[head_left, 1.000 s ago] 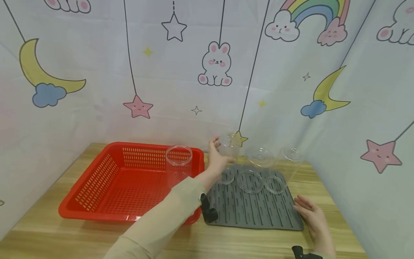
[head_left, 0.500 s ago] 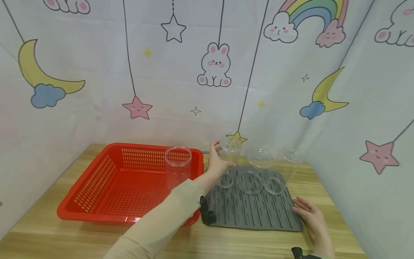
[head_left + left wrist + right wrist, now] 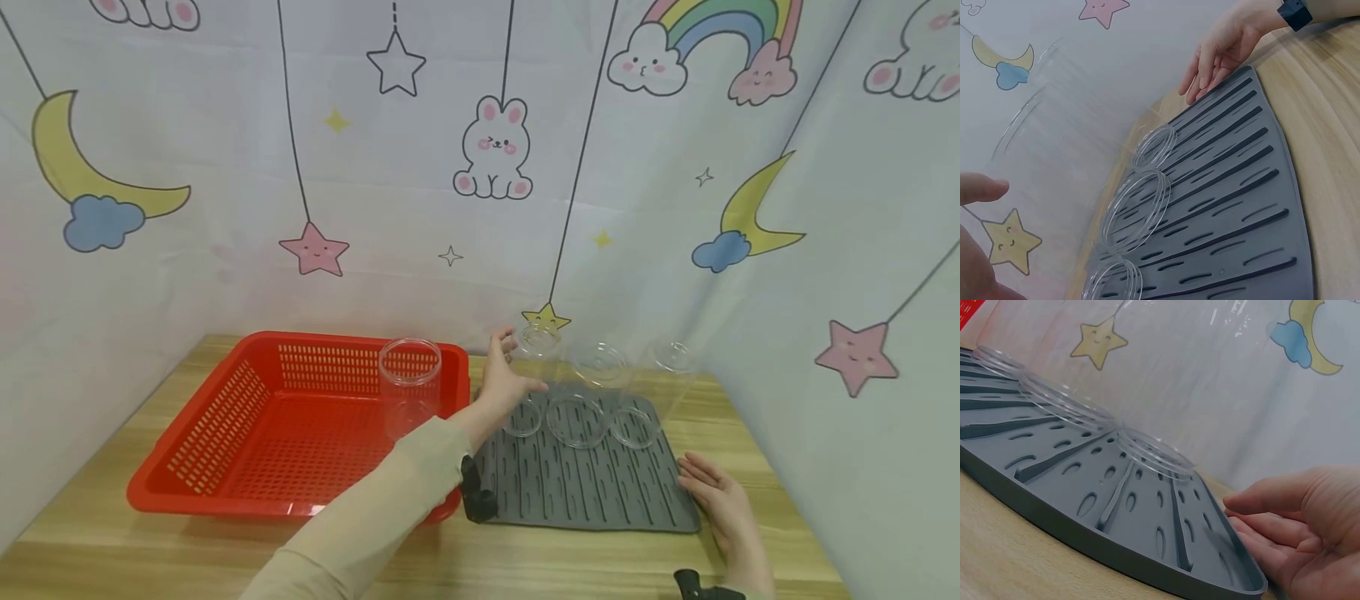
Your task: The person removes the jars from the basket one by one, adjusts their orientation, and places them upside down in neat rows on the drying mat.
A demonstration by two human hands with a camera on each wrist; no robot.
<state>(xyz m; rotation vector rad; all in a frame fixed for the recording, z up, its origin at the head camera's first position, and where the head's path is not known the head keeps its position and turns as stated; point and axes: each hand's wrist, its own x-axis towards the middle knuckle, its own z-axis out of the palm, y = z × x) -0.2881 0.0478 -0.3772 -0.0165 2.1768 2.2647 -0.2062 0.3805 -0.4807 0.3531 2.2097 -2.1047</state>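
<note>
My left hand [image 3: 504, 385] grips the leftmost clear jar [image 3: 538, 346], thumb in front and fingers at its far side. That jar stands at the back left of the grey ridged drying mat [image 3: 585, 492], its double-ringed rim on the mat. Beside it are a middle clear jar [image 3: 600, 367] and a right clear jar [image 3: 671, 358], also rim down. In the left wrist view, the thumb and part of the hand show at the lower left. My right hand [image 3: 722, 500] holds nothing, its loose fingers by the mat's right edge [image 3: 1254, 575].
A red plastic basket [image 3: 180, 493] stands on the wooden table [image 3: 570, 562] to the left. Inside it, at the right, is another clear jar [image 3: 410, 400], mouth up. A printed cloth [image 3: 405, 200] hangs close behind the mat and basket.
My left hand and the leftmost jar have come down slightly, and the jar's top now sits lower. The right hand keeps its place by the mat.
</note>
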